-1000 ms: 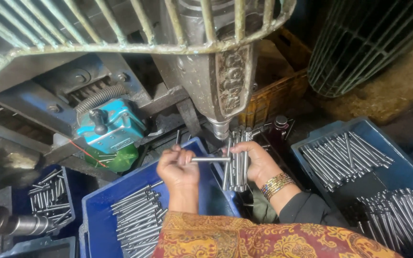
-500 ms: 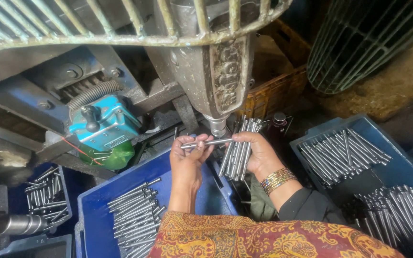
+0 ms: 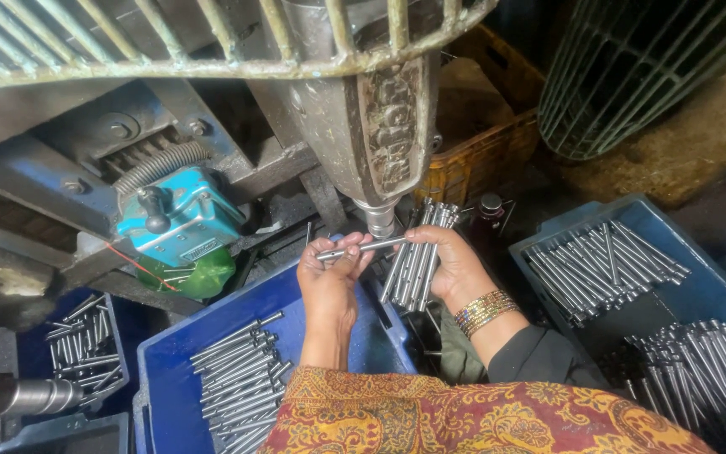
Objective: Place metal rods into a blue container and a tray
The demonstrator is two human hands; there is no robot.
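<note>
— What have the hands got right now?

— The left hand (image 3: pixel 329 282) pinches a single steel pin (image 3: pixel 361 247) by its near end, holding it crosswise so its far end lies just under the press ram (image 3: pixel 377 217). The right hand (image 3: pixel 455 269) is wrapped around a bundle of pins (image 3: pixel 413 256), standing roughly upright just beside the ram, and its fingertips seem to touch the single pin too.

— So how far along would you say the work is?

— Midway, by my reading. The blue crate on the left (image 3: pixel 170 382), below the left hand, has one loose row of pins (image 3: pixel 241 378) and plenty of bare floor. I'd judge that the finished lot, though I can't tell worked pins from unworked ones.

— And what's left?

— A good deal. Besides the bundle in hand, the blue crate on the right (image 3: pixel 699 286) carries a thick heap of pins (image 3: pixel 602 265), and more lie in the compartment nearer the person. A smaller bin of short pins (image 3: pixel 86 345) sits well apart at far left, beyond the teal box (image 3: pixel 180 214) on the machine.
</note>
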